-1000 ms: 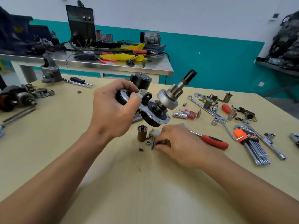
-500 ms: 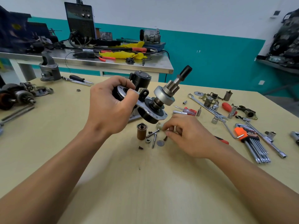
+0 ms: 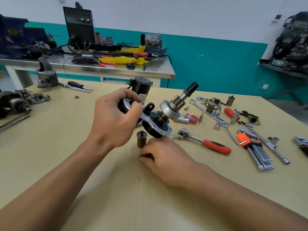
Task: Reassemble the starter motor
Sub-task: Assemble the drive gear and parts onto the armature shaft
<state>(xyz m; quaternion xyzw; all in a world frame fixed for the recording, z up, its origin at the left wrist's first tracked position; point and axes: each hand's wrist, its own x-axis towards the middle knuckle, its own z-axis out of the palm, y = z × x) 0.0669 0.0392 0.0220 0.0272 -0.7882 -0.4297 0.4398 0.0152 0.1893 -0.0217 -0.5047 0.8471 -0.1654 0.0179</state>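
Note:
My left hand [image 3: 115,120] grips the starter motor assembly [image 3: 164,114] above the table, with its black-tipped pinion shaft pointing up and to the right. A black solenoid [image 3: 141,87] shows behind my fingers. My right hand [image 3: 164,157] is down on the table below the assembly, fingertips curled and pinching something small and dark that I cannot make out. A brown cylindrical plunger [image 3: 141,139] stands upright just left of that hand. Part of a pale plastic piece [image 3: 174,135] pokes out beyond my knuckles.
A red-handled ratchet [image 3: 205,142], orange hex key set [image 3: 255,150], sockets, spanners and a red screwdriver [image 3: 190,117] lie to the right. A grey housing [image 3: 46,75] and an armature [image 3: 15,104] sit at the left. A steel bench [image 3: 93,69] stands behind.
My right hand has dropped from just under the assembly back down to the table and nearer to me, covering the loose screws and washer. The assembly in my left hand has hardly shifted.

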